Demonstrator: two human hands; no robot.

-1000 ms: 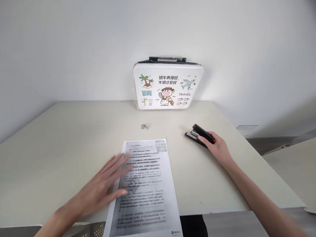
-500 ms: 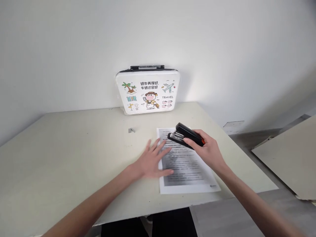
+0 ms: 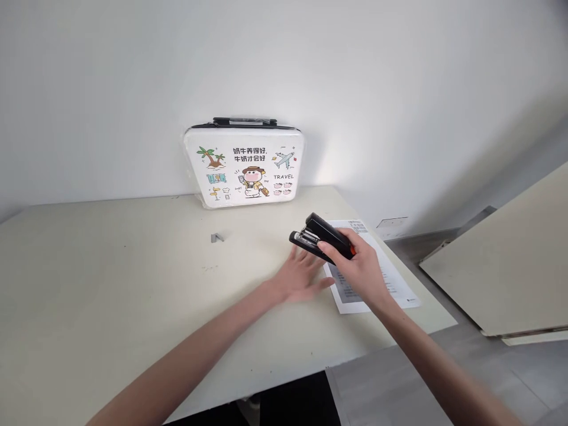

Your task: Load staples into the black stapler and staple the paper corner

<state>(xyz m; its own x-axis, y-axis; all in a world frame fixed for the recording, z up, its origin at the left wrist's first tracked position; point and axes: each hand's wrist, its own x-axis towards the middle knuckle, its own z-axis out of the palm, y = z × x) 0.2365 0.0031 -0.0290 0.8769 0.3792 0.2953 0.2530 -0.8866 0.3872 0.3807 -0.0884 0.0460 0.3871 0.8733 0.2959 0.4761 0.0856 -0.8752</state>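
A smooth cream tabletop [image 3: 133, 307] stretches below the left hand [image 3: 299, 277] and right hand [image 3: 364, 266]. Beyond both stands a glossy, round-cornered white case [image 3: 246, 177]. Flat, printed white paper [image 3: 348, 297] lies beneath the right hand, which grips a black, blocky stapler [image 3: 328, 236]; the left, fingers splayed, is at the paper's edge. Beyond it, leftward, lie small grey metallic strips [image 3: 216, 238].

The head-worn camera looks forward and down toward the white case [image 3: 244, 168] from well in front of it, taking in the table [image 3: 146, 296] before it and the wall [image 3: 248, 59] behind it.
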